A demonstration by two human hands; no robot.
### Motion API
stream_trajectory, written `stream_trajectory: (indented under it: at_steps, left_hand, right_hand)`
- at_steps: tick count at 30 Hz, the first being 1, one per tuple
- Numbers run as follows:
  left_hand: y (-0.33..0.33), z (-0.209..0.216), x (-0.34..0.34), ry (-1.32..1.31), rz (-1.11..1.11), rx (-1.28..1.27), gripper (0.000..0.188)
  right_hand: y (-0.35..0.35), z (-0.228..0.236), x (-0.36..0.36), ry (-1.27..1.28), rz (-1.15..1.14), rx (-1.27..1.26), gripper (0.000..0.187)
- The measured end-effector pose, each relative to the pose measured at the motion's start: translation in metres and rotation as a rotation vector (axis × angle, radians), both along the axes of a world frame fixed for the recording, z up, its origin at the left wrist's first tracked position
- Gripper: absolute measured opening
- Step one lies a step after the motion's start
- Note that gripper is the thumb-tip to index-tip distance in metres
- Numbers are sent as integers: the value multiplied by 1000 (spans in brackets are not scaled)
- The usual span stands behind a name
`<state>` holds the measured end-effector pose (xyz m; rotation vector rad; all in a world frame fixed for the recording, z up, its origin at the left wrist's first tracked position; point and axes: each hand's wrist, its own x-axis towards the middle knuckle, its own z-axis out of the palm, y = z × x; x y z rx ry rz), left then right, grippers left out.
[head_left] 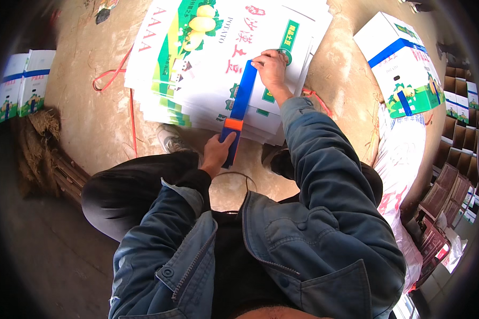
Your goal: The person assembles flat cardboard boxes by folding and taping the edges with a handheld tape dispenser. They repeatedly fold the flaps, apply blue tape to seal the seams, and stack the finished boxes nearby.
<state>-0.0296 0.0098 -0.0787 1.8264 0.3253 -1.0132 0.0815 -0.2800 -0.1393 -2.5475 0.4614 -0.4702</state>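
A stack of flattened white-and-green potato cartons point(197, 101) lies on the floor before me. Close to its near edge, my left hand point(217, 153) is closed round a dark blue and orange tape dispenser point(232, 133). From it a strip of blue tape point(243, 93) runs up across the top carton, slanting a little to the right. The far end of the strip is under the fingertips of my right hand point(273, 69), whose thumb and fingers are drawn together there. Whether the tape sticks to the cardboard along its length I cannot tell.
A made-up carton point(402, 64) with blue tape stands at the right on white sacks point(402, 159). More cartons point(24, 85) are at the far left, above straw-like bundles point(45, 125). Red straps point(132, 122) trail on the floor beside the stack.
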Motion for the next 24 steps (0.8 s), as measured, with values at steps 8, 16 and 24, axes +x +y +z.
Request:
stream_trajectory:
  at_steps: [8, 16, 24]
  left_hand:
    - [1, -18, -2, -49, -43, 105, 51]
    - [-2, -27, 2, -102, -88, 201, 55]
    - [-3, -32, 3, -95, -100, 242, 56]
  right_hand:
    - [4, -2, -1, 36, -28, 45, 7]
    - [3, -5, 3, 27, -108, 7, 16]
    - [3, 25, 10, 281, -48, 928, 21]
